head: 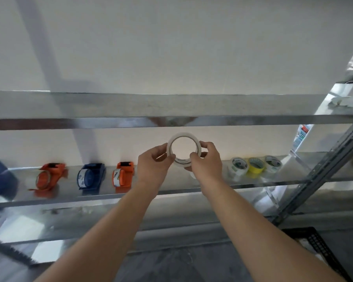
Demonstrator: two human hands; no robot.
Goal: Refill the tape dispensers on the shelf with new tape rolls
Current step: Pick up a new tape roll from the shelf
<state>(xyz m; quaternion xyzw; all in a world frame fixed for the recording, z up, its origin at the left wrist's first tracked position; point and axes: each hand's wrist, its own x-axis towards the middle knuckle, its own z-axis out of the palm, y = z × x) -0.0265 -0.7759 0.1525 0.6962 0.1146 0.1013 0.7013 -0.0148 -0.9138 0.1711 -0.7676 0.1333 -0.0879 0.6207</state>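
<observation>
- A person's left hand (155, 161) is gripping the left rim of a white tape roll (183, 135), with the fingers curled round it.
- The roll is hanging upright in the air, just in front of a metal shelf (73, 192), between the dispensers and the spare rolls.
- The right hand (207, 159) is pinching the right rim, with the thumb lying across the front.
- The hands are probably hunting for the loose end. Turning the roll slowly under one thumb should find it, and peeling only a short tab should keep it from sticking back.
- Four dispensers are sitting on the shelf to the left: a blue dispenser (0, 180) cut off by the frame, an orange dispenser (49, 176), a second blue dispenser (91, 176) and a second orange dispenser (123, 176).
- Three spare rolls are standing close together on the right: a white roll (237, 166), a yellow roll (256, 164) and another white roll (272, 163).
</observation>
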